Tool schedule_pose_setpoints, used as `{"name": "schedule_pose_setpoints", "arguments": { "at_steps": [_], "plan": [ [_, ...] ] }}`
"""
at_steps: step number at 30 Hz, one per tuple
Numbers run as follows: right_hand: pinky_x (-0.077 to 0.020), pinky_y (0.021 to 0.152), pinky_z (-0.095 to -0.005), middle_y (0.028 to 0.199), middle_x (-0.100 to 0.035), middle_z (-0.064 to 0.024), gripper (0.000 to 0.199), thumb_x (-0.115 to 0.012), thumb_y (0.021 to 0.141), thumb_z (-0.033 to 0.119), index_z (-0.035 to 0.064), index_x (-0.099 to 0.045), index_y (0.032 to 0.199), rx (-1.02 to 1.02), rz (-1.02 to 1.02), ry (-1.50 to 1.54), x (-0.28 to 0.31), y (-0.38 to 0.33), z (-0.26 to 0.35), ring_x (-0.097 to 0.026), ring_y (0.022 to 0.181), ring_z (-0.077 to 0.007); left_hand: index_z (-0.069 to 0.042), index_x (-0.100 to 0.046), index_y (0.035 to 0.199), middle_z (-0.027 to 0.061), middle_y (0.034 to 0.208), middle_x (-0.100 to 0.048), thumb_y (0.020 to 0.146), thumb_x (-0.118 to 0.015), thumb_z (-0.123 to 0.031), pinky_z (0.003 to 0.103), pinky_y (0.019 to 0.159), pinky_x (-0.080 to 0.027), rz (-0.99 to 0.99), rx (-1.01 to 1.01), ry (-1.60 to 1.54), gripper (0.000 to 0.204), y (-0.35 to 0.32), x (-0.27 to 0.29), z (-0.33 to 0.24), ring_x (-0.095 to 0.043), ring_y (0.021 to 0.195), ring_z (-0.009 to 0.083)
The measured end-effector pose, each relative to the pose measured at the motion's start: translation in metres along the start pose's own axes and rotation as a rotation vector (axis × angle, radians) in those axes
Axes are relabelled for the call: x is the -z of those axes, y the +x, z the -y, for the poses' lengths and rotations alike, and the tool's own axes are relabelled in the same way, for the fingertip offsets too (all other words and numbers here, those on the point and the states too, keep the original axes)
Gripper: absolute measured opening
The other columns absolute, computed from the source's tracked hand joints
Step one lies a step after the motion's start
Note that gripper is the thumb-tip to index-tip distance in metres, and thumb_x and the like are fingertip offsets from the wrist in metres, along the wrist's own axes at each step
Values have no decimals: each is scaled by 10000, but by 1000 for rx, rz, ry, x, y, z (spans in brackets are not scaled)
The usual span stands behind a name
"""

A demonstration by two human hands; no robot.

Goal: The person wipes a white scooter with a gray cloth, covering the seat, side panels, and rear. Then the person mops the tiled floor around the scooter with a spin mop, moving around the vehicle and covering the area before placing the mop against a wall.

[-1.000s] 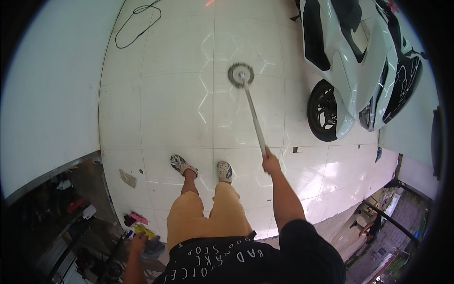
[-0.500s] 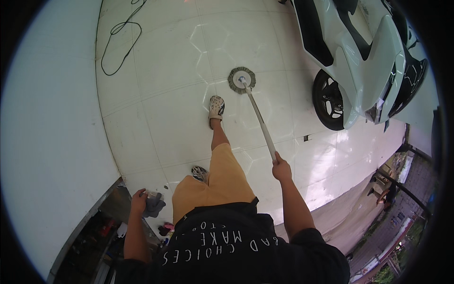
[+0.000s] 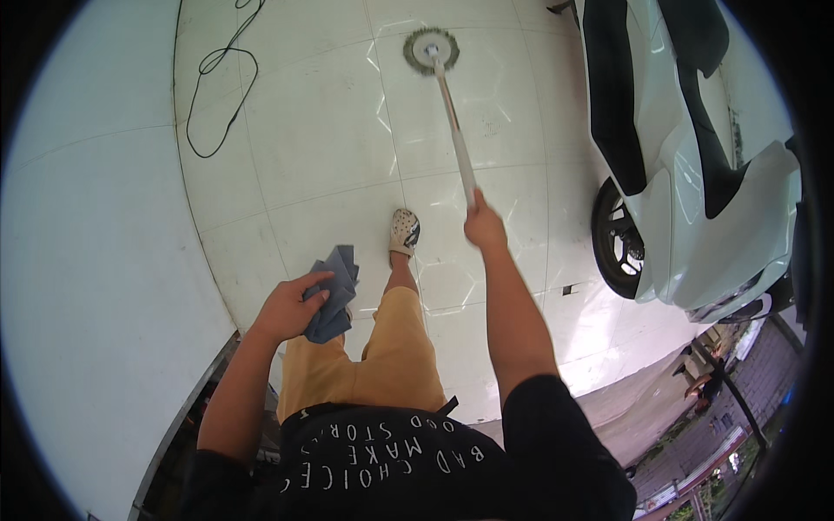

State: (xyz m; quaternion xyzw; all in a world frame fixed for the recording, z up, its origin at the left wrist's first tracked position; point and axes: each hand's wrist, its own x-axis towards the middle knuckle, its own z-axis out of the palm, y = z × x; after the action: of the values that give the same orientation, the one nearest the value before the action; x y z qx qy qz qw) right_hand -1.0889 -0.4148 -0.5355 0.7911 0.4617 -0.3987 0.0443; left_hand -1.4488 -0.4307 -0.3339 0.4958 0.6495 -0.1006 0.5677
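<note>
My right hand [image 3: 486, 224] is wrapped round the upper end of a pale mop handle [image 3: 463, 159], arm stretched forward. At the handle's far end, a round mop head [image 3: 419, 54] with a grey-green fringe and a white disc lies flat on the tiles. A folded grey cloth [image 3: 328, 319] is gripped in my left hand [image 3: 291, 308], in front of my left thigh and above the floor. Some of its fingers press over the cloth; the thumb side is partly hidden. One foot in a beige patterned clog [image 3: 403, 233] stands on the floor between the two hands.
A white and black motor scooter [image 3: 667, 195] stands at the right, its wheel [image 3: 618, 239] on the tiles. A looped black cable [image 3: 188, 122] lies at the far left beside a pale wall [image 3: 87, 234]. Another person [image 3: 710, 386] is at the lower right.
My right hand has pushed the mop forward, away from me. My left hand has come up and inward with the grey cloth. The view has shifted, and the scooter appears farther right.
</note>
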Motion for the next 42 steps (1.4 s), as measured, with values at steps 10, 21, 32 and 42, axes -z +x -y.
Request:
{"name": "schedule_pose_setpoints", "arguments": {
  "at_steps": [10, 21, 32, 42],
  "plan": [
    [-550, 705, -485, 853, -715, -159, 531, -517, 969, 285, 311, -399, 1485, -36, 264, -172, 1, -191, -70, -693, 765, -360, -108, -621, 1287, 220, 1033, -700, 898, -643, -280, 374, 868, -528, -204, 272, -45, 426, -32, 76, 103, -690, 961, 317],
    [-536, 861, -435, 1178, -670, -103, 532, -428, 965, 290, 223, -395, 1492, 200, 188, -6, -13, 162, 365, -653, 1049, -300, -86, -634, 1261, 202, 1011, -697, 902, -664, -270, 344, 829, -521, -328, 255, -169, 405, 14, 243, 101, -677, 917, 233],
    [-533, 546, -394, 828, -659, -178, 638, -619, 784, 21, -2, -419, 1389, -501, 475, 628, -47, -57, 331, -659, 633, -269, -25, -592, 1279, 122, 1030, -619, 744, -745, -168, 338, 850, -485, -98, 278, -192, 575, 124, 470, 227, -601, 949, 232],
    [-519, 472, -380, 793, -632, -182, 371, -687, 767, 56, -124, -570, 1070, -504, 252, 898, -36, -36, 446, -644, 569, -254, -49, -612, 1185, 56, 1034, -662, 852, -634, -35, 330, 881, -476, 272, -154, 85, 333, 179, 531, 118, -607, 968, 189]
  ]
}}
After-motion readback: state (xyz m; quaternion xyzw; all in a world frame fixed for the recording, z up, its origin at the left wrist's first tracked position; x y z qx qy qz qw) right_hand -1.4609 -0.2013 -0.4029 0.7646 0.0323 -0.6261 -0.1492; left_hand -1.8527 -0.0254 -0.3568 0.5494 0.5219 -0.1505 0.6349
